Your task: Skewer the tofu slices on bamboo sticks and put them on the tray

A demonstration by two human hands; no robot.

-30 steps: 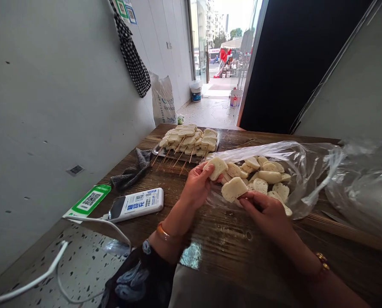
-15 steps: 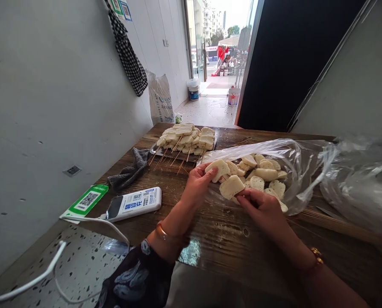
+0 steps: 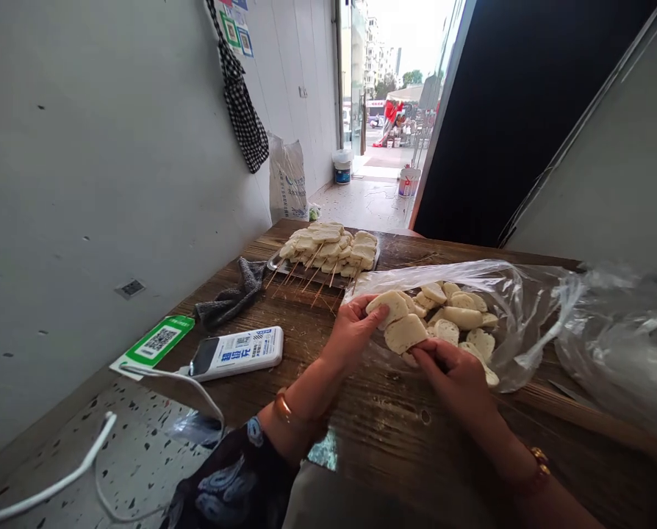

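In my left hand, thumb and fingers pinch a pale steamed bun slice. A second bun slice meets its lower edge, and the closed fingers of my right hand hold this one at its lower right side. Whether a stick runs through the two slices I cannot make out. Just behind my hands, several loose bun slices lie in an open clear plastic bag. Farther back, a metal tray carries a heap of skewered slices, their thin wooden sticks pointing towards me.
A dark grey cloth lies left of the tray. Nearer me are a white power bank with a phone, a cable and a green QR card. More crumpled plastic and what looks like a knife blade are at right.
The two slices have come together; before, a gap showed between them. My right hand has moved slightly closer to my left. The whole view has shifted a little with my head.
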